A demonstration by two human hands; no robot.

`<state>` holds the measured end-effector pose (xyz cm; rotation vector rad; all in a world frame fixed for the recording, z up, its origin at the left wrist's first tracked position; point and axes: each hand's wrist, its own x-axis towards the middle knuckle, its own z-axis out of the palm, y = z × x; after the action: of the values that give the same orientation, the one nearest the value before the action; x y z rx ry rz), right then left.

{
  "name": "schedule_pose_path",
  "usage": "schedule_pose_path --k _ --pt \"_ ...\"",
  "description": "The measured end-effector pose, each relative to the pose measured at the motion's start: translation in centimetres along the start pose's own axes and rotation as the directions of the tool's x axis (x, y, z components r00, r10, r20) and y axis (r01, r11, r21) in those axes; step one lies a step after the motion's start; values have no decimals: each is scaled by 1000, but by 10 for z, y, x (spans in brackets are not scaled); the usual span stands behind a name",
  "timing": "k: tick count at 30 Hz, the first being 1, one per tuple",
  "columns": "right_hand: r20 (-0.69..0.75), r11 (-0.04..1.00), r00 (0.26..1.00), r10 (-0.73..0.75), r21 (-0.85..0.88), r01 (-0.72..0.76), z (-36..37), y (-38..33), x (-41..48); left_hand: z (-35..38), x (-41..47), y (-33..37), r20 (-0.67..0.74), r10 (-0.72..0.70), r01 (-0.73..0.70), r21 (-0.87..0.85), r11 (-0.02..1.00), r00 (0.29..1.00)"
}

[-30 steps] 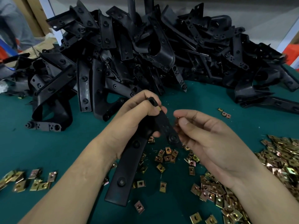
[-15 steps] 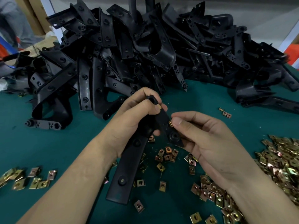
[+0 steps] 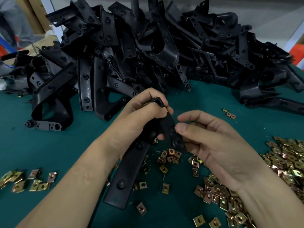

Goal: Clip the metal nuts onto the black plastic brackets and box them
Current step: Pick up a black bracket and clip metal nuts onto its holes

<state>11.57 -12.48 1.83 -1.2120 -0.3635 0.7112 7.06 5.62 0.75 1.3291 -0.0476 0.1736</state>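
Note:
My left hand (image 3: 139, 119) grips a long black plastic bracket (image 3: 126, 170) near its upper bend, the long flat end hanging down toward me. A small glint of a metal nut (image 3: 166, 109) shows on the bracket's edge by my left thumb. My right hand (image 3: 207, 139) pinches the bracket's short arm (image 3: 171, 129) between thumb and fingers; any nut under the thumb is hidden. Loose brass-coloured clip nuts (image 3: 169, 155) lie on the green table (image 3: 57, 145) under both hands.
A big heap of black brackets (image 3: 148, 51) fills the far side of the table. More nuts lie in a thick pile (image 3: 287, 163) at the right and a small group (image 3: 24, 180) at the left. A person's clothing shows at the top left.
My right hand has moved left onto the bracket, and the nut it held at its fingertips is now pressed against the short arm under the thumb. The left hand has kept its grip.

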Motion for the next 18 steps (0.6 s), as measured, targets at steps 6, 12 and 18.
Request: schedule_pose_path --k 6,12,18 --pt "-11 999 999 35 12 -35 3 8 0 5 -2 0 -2 47 -46 44 998 999" --pt "-72 1000 997 16 -7 -16 7 11 2 6 -3 -4 -82 72 -64 85 994 994" --pt "-141 914 966 -218 -376 152 12 16 -2 3 1 -8 -238 122 -121 17 992 963"
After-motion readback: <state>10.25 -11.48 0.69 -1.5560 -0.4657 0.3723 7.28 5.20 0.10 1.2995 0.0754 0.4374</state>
